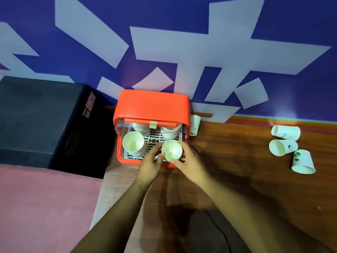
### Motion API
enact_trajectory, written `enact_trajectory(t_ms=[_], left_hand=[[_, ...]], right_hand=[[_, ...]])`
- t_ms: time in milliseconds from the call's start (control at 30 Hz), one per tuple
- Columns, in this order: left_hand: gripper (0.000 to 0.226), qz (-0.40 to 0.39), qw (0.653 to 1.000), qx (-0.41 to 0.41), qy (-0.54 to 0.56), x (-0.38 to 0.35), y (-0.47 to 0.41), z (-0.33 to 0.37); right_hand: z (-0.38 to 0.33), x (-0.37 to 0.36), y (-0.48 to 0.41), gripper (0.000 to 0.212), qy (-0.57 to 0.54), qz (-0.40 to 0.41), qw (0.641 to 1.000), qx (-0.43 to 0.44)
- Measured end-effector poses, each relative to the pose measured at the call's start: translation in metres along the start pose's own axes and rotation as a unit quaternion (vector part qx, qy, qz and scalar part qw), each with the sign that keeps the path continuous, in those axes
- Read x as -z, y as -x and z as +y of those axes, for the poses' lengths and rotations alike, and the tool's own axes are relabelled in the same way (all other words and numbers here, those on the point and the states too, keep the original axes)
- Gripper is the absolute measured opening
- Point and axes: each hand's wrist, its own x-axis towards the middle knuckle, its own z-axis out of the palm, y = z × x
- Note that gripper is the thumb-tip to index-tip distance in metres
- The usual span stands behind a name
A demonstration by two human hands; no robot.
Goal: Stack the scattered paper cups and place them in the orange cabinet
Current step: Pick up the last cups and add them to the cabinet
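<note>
Three cup stacks (pixel 134 146) in orange cabinet (pixel 152 105) | both hands (pixel 151 166) grip fourth stack (pixel 172 150)

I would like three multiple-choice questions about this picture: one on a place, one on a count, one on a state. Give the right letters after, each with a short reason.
1. Where does the cup stack held by both hands sit?
A. over the front right of the orange cabinet's rack
B. on the black box
C. beside the three loose cups

2. How many loose cups lie on the wooden table at the far right?
A. one
B. three
C. six

3. In what state is the orange cabinet?
A. shut
B. open at the front, rack showing
C. lying on its side

Answers:
1 A: the left hand and right hand hold it over the grey rack.
2 B: three loose cups lie there together.
3 B: the rack and the stacks on it show.
</note>
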Motion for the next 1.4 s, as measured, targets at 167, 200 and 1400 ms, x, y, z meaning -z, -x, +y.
enact_trajectory(t_ms=[167, 200, 1400], left_hand=[[0.033, 0.077, 0.997, 0.008, -0.015, -0.005, -0.003, 0.000], [0.033, 0.084, 0.996, 0.011, -0.016, -0.005, -0.003, 0.001], [0.065, -0.209, 0.923, -0.068, -0.317, -0.426, -0.098, 0.150]], right_hand=[[-0.005, -0.012, -0.012, 0.062, -0.034, 0.000, 0.999, -0.037], [-0.006, -0.015, -0.013, 0.062, -0.041, 0.003, 0.998, -0.039], [0.295, 0.339, 0.064, 0.073, 0.217, 0.166, 0.914, -0.300]])
